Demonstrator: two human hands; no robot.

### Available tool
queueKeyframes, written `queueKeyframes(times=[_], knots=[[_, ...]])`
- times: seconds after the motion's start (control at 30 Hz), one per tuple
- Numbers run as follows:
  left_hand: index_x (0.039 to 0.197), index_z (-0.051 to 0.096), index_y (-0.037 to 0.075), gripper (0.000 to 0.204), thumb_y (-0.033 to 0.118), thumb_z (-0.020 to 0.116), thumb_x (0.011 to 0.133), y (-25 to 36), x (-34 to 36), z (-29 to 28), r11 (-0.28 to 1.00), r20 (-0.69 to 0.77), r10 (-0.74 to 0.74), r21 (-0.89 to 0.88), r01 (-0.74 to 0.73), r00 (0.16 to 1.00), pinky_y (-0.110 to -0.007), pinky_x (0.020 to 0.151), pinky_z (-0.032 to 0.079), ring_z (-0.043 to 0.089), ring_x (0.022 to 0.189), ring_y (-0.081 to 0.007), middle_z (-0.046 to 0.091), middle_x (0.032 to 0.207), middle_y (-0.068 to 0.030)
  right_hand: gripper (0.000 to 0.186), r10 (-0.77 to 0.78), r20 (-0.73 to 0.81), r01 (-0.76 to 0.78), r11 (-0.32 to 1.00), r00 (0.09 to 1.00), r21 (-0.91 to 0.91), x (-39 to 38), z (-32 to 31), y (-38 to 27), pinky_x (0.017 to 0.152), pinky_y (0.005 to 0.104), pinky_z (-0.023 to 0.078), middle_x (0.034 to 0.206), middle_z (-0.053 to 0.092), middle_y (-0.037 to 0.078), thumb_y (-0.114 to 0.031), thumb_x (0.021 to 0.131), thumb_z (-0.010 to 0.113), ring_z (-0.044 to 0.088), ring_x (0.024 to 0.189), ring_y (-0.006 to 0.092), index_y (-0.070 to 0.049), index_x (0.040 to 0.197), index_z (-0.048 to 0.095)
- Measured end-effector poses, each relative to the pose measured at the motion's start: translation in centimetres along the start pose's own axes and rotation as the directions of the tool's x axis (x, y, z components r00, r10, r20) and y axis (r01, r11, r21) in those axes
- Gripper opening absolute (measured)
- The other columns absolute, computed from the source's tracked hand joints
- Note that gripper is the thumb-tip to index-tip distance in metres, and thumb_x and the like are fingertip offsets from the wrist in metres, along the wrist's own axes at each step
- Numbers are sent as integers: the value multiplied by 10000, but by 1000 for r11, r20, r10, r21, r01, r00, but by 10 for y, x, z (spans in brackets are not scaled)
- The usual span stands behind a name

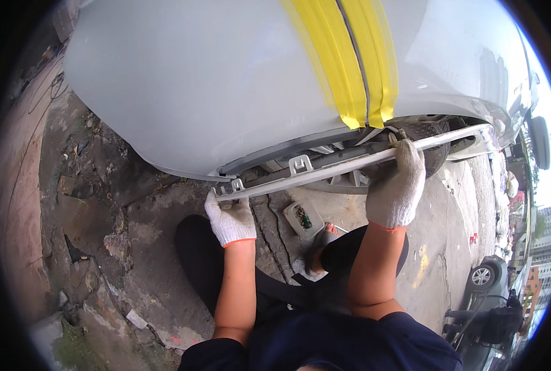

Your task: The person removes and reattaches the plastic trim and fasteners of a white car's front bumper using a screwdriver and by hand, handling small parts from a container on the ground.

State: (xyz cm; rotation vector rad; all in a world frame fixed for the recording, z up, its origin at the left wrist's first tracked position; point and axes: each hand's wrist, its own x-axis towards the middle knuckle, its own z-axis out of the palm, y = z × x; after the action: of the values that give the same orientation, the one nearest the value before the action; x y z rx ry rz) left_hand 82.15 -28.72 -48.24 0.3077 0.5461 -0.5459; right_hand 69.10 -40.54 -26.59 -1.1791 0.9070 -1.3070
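A long white wheel-arch trim strip [334, 169] with clip tabs along one side runs slantwise in front of the wheel opening of a silver-white car [195, 74]. Its left end is gripped by my left hand [232, 217], in a white knit glove with an orange cuff. Farther along, my right hand [399, 182], gloved alike, closes round the strip from below. Behind the strip the wheel [349, 180] shows in part. Yellow masking tape [325, 46] lines both sides of a dark panel gap above the opening. Some of my fingers are hidden by the strip.
A small pale box [303, 219] with small parts in it stands on the concrete beside my foot. Broken paving and rubble [87, 226] lie to the left. At the lower right a person in dark clothes [495, 323] is near a parked grey vehicle [488, 278].
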Motion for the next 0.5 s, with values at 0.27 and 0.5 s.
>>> queueKeyframes(times=[0.27,0.5], knots=[[1296,517,-20,434,227,634,960,1,-10,2,997,197,27,66,-41,980,-415,988,533,577,1187,-292,585,1277,-153,235,-64,29,62,994,997,89,10,-28,11,796,394,540,1023,642,62,-222,921,616,634,908,213,-87,1110,583],[1274,544,-25,414,236,628,963,5,-18,-8,977,191,72,183,-108,979,-388,973,512,588,1146,-249,613,1241,-126,340,-564,107,495,599,819,-629,0,-28,19,865,429,494,1083,650,181,-80,837,652,620,1017,371,-5,1168,620]])
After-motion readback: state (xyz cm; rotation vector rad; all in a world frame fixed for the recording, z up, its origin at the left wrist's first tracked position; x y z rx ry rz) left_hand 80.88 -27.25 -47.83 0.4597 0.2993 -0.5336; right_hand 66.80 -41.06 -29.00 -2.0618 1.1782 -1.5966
